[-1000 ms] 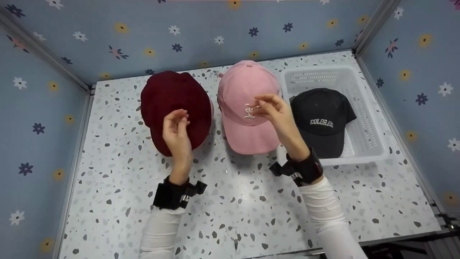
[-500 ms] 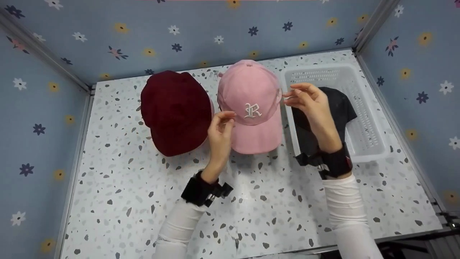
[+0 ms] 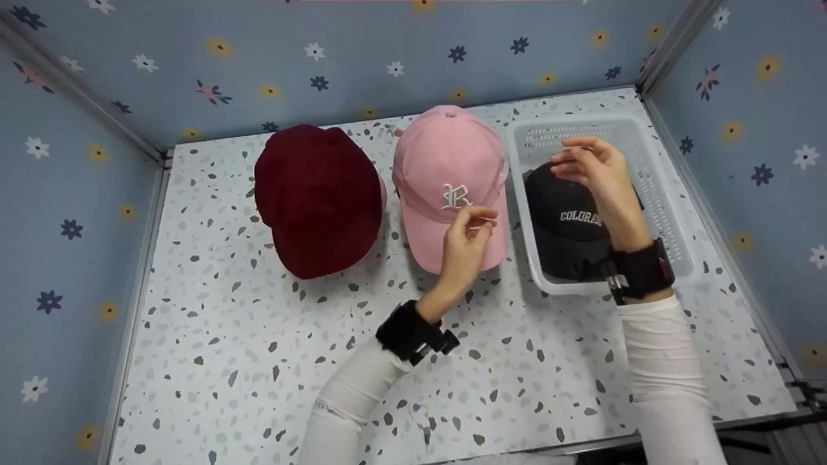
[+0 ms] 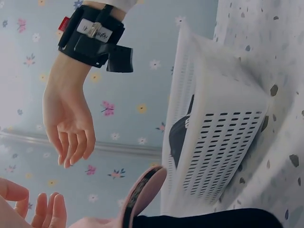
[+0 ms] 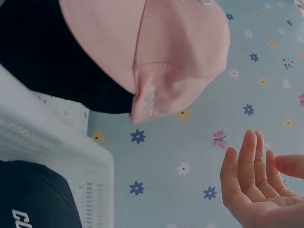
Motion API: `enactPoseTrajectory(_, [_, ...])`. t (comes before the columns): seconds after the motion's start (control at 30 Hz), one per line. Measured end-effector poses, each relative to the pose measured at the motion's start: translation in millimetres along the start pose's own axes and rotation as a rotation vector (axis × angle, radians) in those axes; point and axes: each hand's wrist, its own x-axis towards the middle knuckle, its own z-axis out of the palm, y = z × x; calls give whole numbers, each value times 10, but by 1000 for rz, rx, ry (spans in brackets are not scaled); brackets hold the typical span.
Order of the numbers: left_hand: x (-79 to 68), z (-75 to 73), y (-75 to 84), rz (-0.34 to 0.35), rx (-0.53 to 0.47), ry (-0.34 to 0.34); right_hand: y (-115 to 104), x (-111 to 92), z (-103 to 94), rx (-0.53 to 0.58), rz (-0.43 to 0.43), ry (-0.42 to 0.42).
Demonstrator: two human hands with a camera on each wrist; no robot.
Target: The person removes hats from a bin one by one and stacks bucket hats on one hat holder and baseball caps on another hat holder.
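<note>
Loosely bent fingers show on my left hand (image 3: 466,248), which is over the brim of the pink cap (image 3: 449,161) and holds nothing. My right hand (image 3: 604,187), also bare of any object, hovers above the black cap (image 3: 562,226) with white "COLORADO" lettering. That cap sits in the white plastic basket (image 3: 672,265), its right part hidden behind the hand and wrist. At the left of the table lies a dark red cap (image 3: 316,194). The left wrist view shows the right hand (image 4: 71,123) relaxed, fingers hanging. Part of the pink cap (image 5: 185,52) fills the top of the right wrist view.
The speckled white table (image 3: 258,381) is bounded by flower-patterned blue walls (image 3: 362,39) at the back and sides. The basket stands at the table's right, close beside the pink cap. A dark gap lies past the front right table edge.
Both hands have moved right: the left from over the dark red cap to the pink cap's brim, the right from the pink cap to above the basket. The caps stay in place.
</note>
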Motion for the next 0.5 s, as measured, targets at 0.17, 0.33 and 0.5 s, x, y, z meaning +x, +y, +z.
enactPoseTrajectory(0.17, [9,181,-94,19,56,-22,252,288,-463,-121,-31,75])
enactPoseTrajectory(0.33, [7,364,-207,10,85,-52,199,343,-598,-233,4,100])
enactPoseTrajectory(0.5, [10,525,-311,-31,93,-93,-57,236,-489,-334,63,124])
